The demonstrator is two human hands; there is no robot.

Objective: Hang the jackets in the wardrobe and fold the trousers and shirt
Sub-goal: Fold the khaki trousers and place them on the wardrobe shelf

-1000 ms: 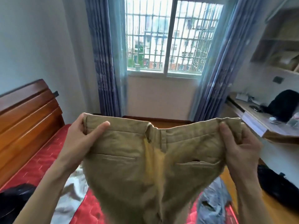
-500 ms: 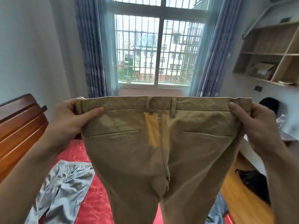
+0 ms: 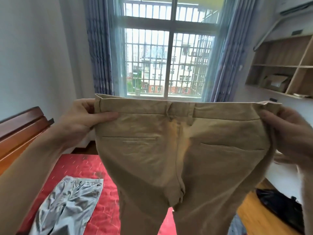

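the khaki trousers hang in the air between both hands, seat side toward the camera, waistband stretched level from one grip to the other. the left hand pinches the left end of the waistband, thumb across the front of the band and the other fingers closed behind it. the right hand clamps the right end the same way, fingers curled shut over the cloth; its far side runs off blurred, so the exact hold of each finger there cannot be told.

from both sets of fingers the garment drops straight down: its long axis is vertical, legs falling below the grips and out of view at the bottom edge. the waistband itself runs crosswise, fingertip to fingertip, so neither hand is nearer; each owns one end.

below and to the left of the left hand, grey trousers lie flat on the red bed.

the fold likely turns on bringing one end of the waistband across to meet the other, leg onto leg.
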